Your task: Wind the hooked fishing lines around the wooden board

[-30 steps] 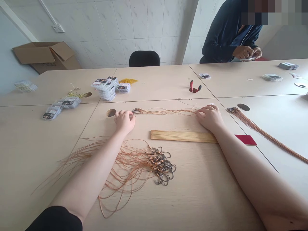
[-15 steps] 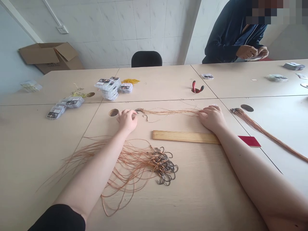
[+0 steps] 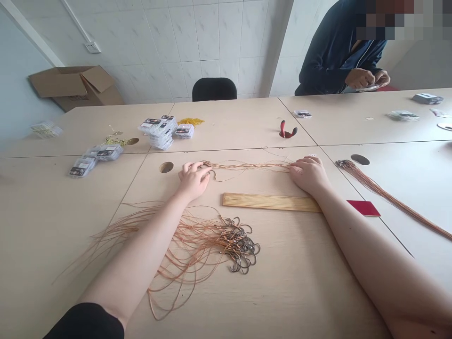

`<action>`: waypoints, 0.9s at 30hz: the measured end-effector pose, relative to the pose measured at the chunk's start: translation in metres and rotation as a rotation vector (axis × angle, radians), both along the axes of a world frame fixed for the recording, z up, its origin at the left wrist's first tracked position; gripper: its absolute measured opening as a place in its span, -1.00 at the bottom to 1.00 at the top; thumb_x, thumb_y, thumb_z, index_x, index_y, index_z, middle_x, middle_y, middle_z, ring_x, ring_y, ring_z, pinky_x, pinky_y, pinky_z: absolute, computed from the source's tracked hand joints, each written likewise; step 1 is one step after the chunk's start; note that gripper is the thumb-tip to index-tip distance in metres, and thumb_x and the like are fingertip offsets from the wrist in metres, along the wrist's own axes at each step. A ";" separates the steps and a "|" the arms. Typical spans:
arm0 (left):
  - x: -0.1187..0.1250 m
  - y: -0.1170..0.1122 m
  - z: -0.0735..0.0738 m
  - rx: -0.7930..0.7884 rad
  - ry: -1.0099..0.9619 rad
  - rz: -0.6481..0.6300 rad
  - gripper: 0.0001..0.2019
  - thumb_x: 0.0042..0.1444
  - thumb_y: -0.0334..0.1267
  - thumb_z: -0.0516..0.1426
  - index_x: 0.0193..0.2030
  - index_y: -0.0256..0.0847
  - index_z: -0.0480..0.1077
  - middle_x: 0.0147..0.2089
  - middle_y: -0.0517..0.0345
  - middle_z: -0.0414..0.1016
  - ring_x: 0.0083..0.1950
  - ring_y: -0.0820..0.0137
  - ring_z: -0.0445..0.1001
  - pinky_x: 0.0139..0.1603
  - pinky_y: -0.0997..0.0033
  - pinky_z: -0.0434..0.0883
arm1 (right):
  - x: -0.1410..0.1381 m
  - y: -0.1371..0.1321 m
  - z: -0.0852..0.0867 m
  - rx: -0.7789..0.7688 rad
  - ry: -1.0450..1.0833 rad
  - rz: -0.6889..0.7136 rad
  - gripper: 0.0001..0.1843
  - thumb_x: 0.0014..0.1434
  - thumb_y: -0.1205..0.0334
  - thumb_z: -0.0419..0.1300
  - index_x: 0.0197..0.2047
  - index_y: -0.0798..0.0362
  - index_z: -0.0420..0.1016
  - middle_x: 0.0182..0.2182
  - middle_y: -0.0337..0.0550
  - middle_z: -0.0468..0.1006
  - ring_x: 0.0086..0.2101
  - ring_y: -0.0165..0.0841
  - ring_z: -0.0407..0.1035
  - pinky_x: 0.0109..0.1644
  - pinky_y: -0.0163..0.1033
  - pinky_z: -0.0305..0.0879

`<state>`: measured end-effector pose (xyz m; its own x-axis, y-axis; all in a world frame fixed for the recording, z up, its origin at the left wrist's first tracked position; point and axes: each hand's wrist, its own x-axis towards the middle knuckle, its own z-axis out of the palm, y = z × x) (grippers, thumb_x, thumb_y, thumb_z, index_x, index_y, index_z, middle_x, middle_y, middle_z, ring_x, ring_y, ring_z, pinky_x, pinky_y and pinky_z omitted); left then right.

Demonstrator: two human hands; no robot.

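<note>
White-tiled walls (image 3: 212, 47) enclose the room, with an open cardboard box (image 3: 76, 84) beyond the far left corner of the pale wood surface (image 3: 52, 226) and a black chair (image 3: 214, 89) at its far edge. Past the far right edge, a co-worker in a dark zip jacket (image 3: 335, 56) holds a small packet (image 3: 369, 87) in both hands.

The person's forearms reach forward, palms down. The left hand (image 3: 193, 180) sits near the middle of the surface, its fingers curled over the looped end of a bunch of copper-coloured fishing line strands (image 3: 247, 165), the grip closed on them beside a small hook (image 3: 213, 174). The right hand (image 3: 309, 175) lies flatter on the far ends of the strands, fingers together; whether its grip closes around them I cannot tell. The strands run taut between the hands, just beyond a pine slat (image 3: 271, 202).

Nearer the person, a tangle of snelled steel fish hooks (image 3: 238, 247) trails loose lines across the surface under the left forearm. Another bundle of lines (image 3: 388, 195) lies along the right edge, beside a red card (image 3: 363, 207). Red-handled pliers (image 3: 287, 133) stand in a grommet hole. Stacked clear packets (image 3: 158, 132) with dark printed labels sit far left, their writing too small to read.
</note>
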<state>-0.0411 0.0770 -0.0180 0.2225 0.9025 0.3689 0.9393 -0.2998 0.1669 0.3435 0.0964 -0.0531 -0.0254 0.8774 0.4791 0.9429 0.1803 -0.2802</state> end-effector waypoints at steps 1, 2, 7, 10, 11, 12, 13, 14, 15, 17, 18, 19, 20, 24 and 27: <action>0.000 0.000 0.000 0.000 -0.006 0.001 -0.75 0.12 -0.17 0.00 -0.11 0.07 0.42 0.07 0.17 0.33 0.10 0.09 0.08 0.00 0.07 0.13 | 0.000 0.000 0.000 -0.001 0.000 -0.001 -0.75 0.00 0.13 0.05 -0.37 -0.01 0.54 -0.30 -0.13 0.48 -0.05 -0.15 0.18 0.06 -0.05 0.13; 0.000 0.000 0.000 -0.001 -0.014 0.004 -0.77 0.11 -0.18 0.01 -0.14 0.06 0.43 0.05 0.17 0.34 0.10 0.09 0.08 -0.01 0.07 0.14 | -0.001 -0.001 0.001 -0.004 -0.002 0.000 -0.74 0.00 0.13 0.05 -0.37 -0.01 0.54 -0.30 -0.13 0.48 -0.05 -0.15 0.19 0.06 -0.05 0.14; 0.001 0.001 0.001 -0.005 -0.051 0.036 -0.83 0.04 -0.20 0.08 -0.23 0.00 0.44 -0.03 0.14 0.39 0.08 0.09 0.10 -0.04 0.10 0.16 | -0.002 -0.001 0.003 -0.007 -0.001 0.001 -0.73 0.00 0.13 0.05 -0.36 0.00 0.54 -0.29 -0.12 0.48 -0.05 -0.16 0.18 0.06 -0.08 0.14; 0.001 0.001 0.001 -0.009 -0.048 0.047 -0.79 0.03 -0.20 0.09 -0.17 0.00 0.43 0.02 0.14 0.36 0.09 0.07 0.09 -0.04 0.08 0.16 | -0.003 -0.002 0.003 -0.007 0.007 0.004 -0.73 0.01 0.13 0.04 -0.36 0.00 0.54 -0.30 -0.12 0.49 -0.06 -0.17 0.19 0.07 -0.08 0.14; 0.001 0.001 0.001 -0.011 -0.048 0.049 -0.79 0.03 -0.20 0.09 -0.17 0.01 0.43 0.03 0.15 0.36 0.10 0.07 0.09 -0.04 0.07 0.16 | -0.003 -0.002 0.004 -0.005 0.009 0.006 -0.73 0.02 0.13 0.04 -0.36 0.01 0.54 -0.30 -0.12 0.49 -0.06 -0.18 0.19 0.07 -0.07 0.14; 0.001 0.001 0.001 -0.012 -0.051 0.048 -0.81 0.04 -0.20 0.08 -0.19 0.02 0.44 0.03 0.16 0.36 0.10 0.07 0.09 -0.04 0.07 0.16 | -0.003 -0.002 0.004 -0.004 0.010 0.008 -0.72 0.02 0.12 0.03 -0.35 0.01 0.54 -0.29 -0.12 0.49 -0.06 -0.18 0.19 0.08 -0.07 0.13; 0.001 0.001 0.001 -0.013 -0.056 0.046 -0.83 0.04 -0.21 0.08 -0.22 0.02 0.45 0.01 0.17 0.37 0.10 0.08 0.09 -0.04 0.08 0.16 | -0.004 -0.002 0.004 -0.003 0.008 0.009 -0.71 0.03 0.11 0.03 -0.35 0.02 0.54 -0.29 -0.12 0.49 -0.05 -0.18 0.18 0.08 -0.07 0.13; 0.001 0.001 0.001 -0.009 -0.064 0.045 -0.85 0.04 -0.21 0.08 -0.25 0.01 0.45 -0.01 0.17 0.39 0.10 0.09 0.09 -0.04 0.08 0.16 | -0.004 -0.003 0.004 -0.002 0.005 0.010 -0.71 0.04 0.10 0.03 -0.35 0.02 0.54 -0.28 -0.11 0.49 -0.05 -0.18 0.17 0.09 -0.07 0.13; 0.001 0.001 0.001 -0.003 -0.074 0.045 -0.87 0.04 -0.21 0.08 -0.28 0.00 0.44 -0.04 0.17 0.40 0.09 0.11 0.10 -0.04 0.09 0.16 | -0.004 -0.003 0.004 -0.002 0.001 0.012 -0.70 0.04 0.10 0.03 -0.34 0.03 0.54 -0.27 -0.10 0.49 -0.04 -0.17 0.16 0.08 -0.07 0.13; 0.000 0.002 0.001 0.003 -0.089 0.050 -0.90 0.02 -0.20 0.10 -0.32 -0.04 0.42 -0.08 0.17 0.41 0.09 0.13 0.11 -0.03 0.11 0.16 | -0.005 -0.003 0.003 -0.002 -0.007 0.016 -0.70 0.04 0.09 0.03 -0.34 0.03 0.54 -0.26 -0.10 0.48 -0.04 -0.16 0.16 0.08 -0.06 0.13; 0.000 0.002 0.001 0.000 -0.092 0.053 -0.91 0.02 -0.20 0.10 -0.33 -0.05 0.41 -0.10 0.16 0.42 0.08 0.13 0.11 -0.03 0.11 0.16 | -0.005 -0.003 0.003 0.000 -0.007 0.019 -0.70 0.04 0.09 0.03 -0.34 0.02 0.54 -0.26 -0.10 0.48 -0.04 -0.16 0.16 0.08 -0.05 0.13; 0.000 0.002 0.001 -0.006 -0.090 0.057 -0.92 0.01 -0.20 0.10 -0.34 -0.07 0.39 -0.10 0.16 0.41 0.08 0.14 0.12 -0.04 0.11 0.17 | -0.005 -0.002 0.002 0.003 -0.004 0.023 -0.70 0.04 0.09 0.03 -0.34 0.02 0.54 -0.26 -0.11 0.48 -0.04 -0.16 0.16 0.07 -0.05 0.13; 0.000 0.002 0.001 -0.013 -0.083 0.062 -0.92 0.01 -0.20 0.10 -0.34 -0.07 0.38 -0.10 0.15 0.41 0.08 0.14 0.12 -0.05 0.11 0.18 | -0.005 -0.002 0.001 0.006 0.000 0.026 -0.71 0.04 0.10 0.04 -0.34 0.01 0.54 -0.27 -0.11 0.48 -0.04 -0.16 0.16 0.07 -0.05 0.13; -0.001 0.002 0.001 -0.010 -0.042 0.097 -0.93 0.01 -0.21 0.11 -0.35 -0.09 0.36 -0.02 0.08 0.32 0.12 0.11 0.08 -0.06 0.06 0.17 | -0.004 0.000 -0.001 0.027 0.019 0.039 -0.73 0.04 0.11 0.04 -0.35 0.01 0.54 -0.28 -0.11 0.48 -0.05 -0.17 0.17 0.05 -0.03 0.13; -0.001 0.002 0.000 -0.004 -0.033 0.107 -0.93 0.00 -0.20 0.12 -0.36 -0.10 0.36 0.00 0.05 0.29 0.14 0.10 0.07 -0.04 0.04 0.15 | -0.005 -0.001 0.000 0.039 0.023 0.046 -0.73 0.04 0.12 0.04 -0.36 0.01 0.53 -0.28 -0.11 0.47 -0.05 -0.18 0.16 0.05 -0.04 0.13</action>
